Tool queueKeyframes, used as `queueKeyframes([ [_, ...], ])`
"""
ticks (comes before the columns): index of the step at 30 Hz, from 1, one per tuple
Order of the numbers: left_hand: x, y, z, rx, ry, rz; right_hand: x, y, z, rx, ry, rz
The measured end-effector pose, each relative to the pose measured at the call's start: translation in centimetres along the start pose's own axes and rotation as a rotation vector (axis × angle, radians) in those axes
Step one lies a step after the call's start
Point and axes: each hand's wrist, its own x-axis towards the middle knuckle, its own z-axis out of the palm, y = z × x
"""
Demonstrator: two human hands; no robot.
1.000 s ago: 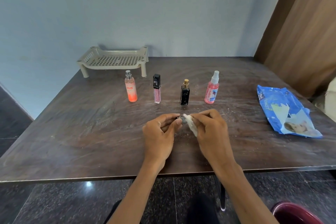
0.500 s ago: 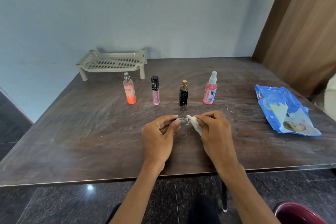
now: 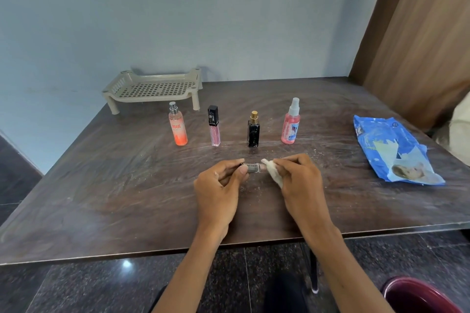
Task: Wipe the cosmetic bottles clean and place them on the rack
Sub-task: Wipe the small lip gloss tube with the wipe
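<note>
Now left hand (image 3: 218, 185) gripping small tube (image 3: 250, 168), right hand (image 3: 300, 180) pinching wipe (image 3: 273, 173)

Five cosmetic bottles (image 3: 178, 127) (image 3: 213, 126) (image 3: 253, 129) (image 3: 291, 122) (image 3: 251, 168), one rack (image 3: 150, 98), one wipe (image 3: 273, 173), one blue packet (image 3: 391, 150)

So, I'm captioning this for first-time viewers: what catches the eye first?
Centre-frame, the left hand grips a small dark tube while the right hand holds a white wipe by its end. Behind stand an orange bottle, pink gloss, black bottle and pink spray bottle in a row, the beige rack beyond.
</note>
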Motion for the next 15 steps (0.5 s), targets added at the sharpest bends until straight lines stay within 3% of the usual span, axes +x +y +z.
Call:
queueKeyframes([
  [6,0.0,0.1,0.0,0.027,0.015,0.030,0.0,-1.3,0.0,-0.082,-0.013,-0.087],
  [15,-0.1,0.3,-0.1,0.055,-0.017,0.047,-0.5,-2.8,1.1,0.122,-0.059,-0.172],
])
